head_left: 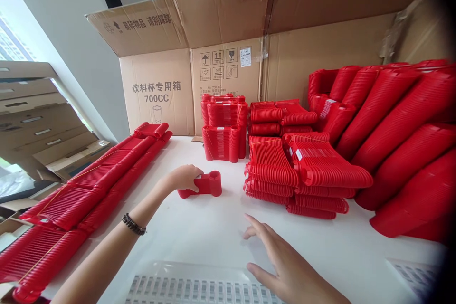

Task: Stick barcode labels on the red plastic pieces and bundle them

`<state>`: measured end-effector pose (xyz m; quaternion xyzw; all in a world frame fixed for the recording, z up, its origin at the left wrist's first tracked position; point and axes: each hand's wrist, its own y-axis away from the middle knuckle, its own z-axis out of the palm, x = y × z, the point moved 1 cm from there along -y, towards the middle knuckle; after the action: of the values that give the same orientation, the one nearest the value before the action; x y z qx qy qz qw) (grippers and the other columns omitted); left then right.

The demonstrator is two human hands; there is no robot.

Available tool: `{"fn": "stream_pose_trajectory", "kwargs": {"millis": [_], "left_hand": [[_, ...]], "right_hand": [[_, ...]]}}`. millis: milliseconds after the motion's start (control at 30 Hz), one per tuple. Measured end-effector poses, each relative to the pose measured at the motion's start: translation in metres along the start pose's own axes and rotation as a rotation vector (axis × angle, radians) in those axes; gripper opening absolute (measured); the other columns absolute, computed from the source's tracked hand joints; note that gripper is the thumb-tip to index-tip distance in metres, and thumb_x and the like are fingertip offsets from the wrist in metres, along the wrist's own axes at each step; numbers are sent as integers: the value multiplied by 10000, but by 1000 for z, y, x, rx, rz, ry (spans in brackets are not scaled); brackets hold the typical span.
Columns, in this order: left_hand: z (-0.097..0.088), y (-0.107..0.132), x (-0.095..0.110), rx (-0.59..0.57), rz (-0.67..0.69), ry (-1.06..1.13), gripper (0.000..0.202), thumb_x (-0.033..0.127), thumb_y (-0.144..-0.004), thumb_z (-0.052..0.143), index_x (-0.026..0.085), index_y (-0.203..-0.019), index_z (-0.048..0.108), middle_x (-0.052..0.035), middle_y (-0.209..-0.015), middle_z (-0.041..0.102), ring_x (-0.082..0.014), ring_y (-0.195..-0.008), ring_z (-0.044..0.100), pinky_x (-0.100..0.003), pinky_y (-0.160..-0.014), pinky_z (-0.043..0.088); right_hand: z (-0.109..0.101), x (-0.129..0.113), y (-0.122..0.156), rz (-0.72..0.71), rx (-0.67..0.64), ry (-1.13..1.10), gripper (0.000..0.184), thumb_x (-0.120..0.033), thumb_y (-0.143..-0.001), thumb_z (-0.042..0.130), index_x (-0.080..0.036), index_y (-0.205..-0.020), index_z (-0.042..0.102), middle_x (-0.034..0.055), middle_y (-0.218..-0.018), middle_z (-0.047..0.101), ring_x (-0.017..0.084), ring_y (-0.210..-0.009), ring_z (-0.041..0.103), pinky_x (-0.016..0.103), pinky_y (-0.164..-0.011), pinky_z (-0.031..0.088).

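My left hand (185, 176) reaches forward over the white table (213, 228) and grips a small stack of red plastic cup holders (206, 184) lying on the tabletop. A dark bracelet sits on that wrist. My right hand (285, 266) hovers low over the table at the near right, fingers stretched out and spread, holding nothing. Just below it lies a clear sheet of barcode labels (192, 287).
Long rows of stacked red holders (81, 190) run along the left. More red stacks (224, 128) stand at the back, flat bundles (302, 166) lie right of centre, and big piles (399, 133) fill the right. Open cardboard boxes (221, 33) stand behind. Flattened cartons (35, 118) lean at far left.
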<state>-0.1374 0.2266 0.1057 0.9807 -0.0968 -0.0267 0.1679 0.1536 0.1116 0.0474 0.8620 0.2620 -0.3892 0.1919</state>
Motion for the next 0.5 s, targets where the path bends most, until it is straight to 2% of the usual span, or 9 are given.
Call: {"fn": "stream_pose_trajectory", "kwargs": {"millis": [67, 133, 200, 233, 267, 300, 333, 400, 500], "left_hand": [[-2, 4, -4, -4, 14, 47, 359, 356, -662, 718, 240, -998, 670, -55, -950, 716, -244, -842, 660, -277, -628, 452], [-5, 8, -17, 52, 76, 203, 531, 440, -676, 724, 271, -1169, 619, -44, -1107, 704, -236, -967, 654, -276, -742, 496], [-5, 13, -38, 190, 128, 402, 478, 494, -820, 573, 265, -1240, 577, -41, -1220, 673, -207, -1070, 631, -278, -867, 499], [-4, 16, -52, 271, 103, 449, 419, 478, -903, 432, 240, -1208, 593, -52, -1201, 681, -199, -1067, 634, -288, -888, 498], [0, 19, -65, 343, 23, 442, 432, 468, -943, 336, 218, -1163, 612, -63, -1168, 694, -198, -1033, 647, -301, -880, 502], [5, 22, -78, 368, -75, 376, 425, 463, -946, 334, 209, -1118, 629, -67, -1133, 707, -204, -987, 659, -309, -856, 506], [11, 24, -89, 357, -150, 295, 390, 443, -939, 363, 211, -1083, 642, -61, -1102, 719, -205, -957, 664, -307, -836, 506], [27, 29, -103, 322, -213, 227, 286, 362, -908, 446, 209, -984, 675, -52, -1027, 741, -206, -903, 675, -296, -800, 500], [50, 33, -108, 276, -234, 184, 182, 295, -855, 534, 222, -878, 699, -27, -960, 752, -194, -854, 685, -261, -729, 487]], "right_hand": [[0, 1, 0, -4, -7, 3, 762, -384, -870, 564, -284, -1548, 229, 103, -1369, 518, 263, -1263, 502, 434, -1086, 417], [-2, 2, 1, -15, -8, -5, 755, -423, -879, 557, -282, -1546, 233, 108, -1377, 513, 269, -1288, 484, 447, -1106, 396], [-3, 2, 1, -29, -1, -13, 740, -452, -895, 528, -272, -1547, 228, 113, -1379, 510, 263, -1293, 481, 445, -1109, 397], [-3, 2, 1, -37, 4, -14, 733, -457, -902, 515, -265, -1547, 225, 115, -1377, 510, 260, -1293, 483, 439, -1106, 403], [-3, 2, 1, -43, 10, -13, 726, -457, -906, 506, -261, -1547, 227, 116, -1373, 513, 257, -1293, 485, 432, -1100, 411], [-3, 3, 1, -47, 12, -8, 721, -454, -907, 504, -262, -1546, 231, 115, -1369, 517, 257, -1295, 486, 428, -1095, 419], [-2, 3, 1, -51, 12, 0, 719, -450, -905, 508, -266, -1545, 235, 113, -1367, 520, 258, -1299, 486, 427, -1093, 423], [0, 5, 2, -48, 6, 23, 718, -454, -897, 524, -278, -1538, 255, 108, -1380, 515, 265, -1318, 473, 436, -1109, 409], [4, 10, 3, -23, -12, 51, 698, -481, -887, 539, -277, -1513, 309, 106, -1430, 475, 276, -1356, 432, 462, -1151, 359]]}}
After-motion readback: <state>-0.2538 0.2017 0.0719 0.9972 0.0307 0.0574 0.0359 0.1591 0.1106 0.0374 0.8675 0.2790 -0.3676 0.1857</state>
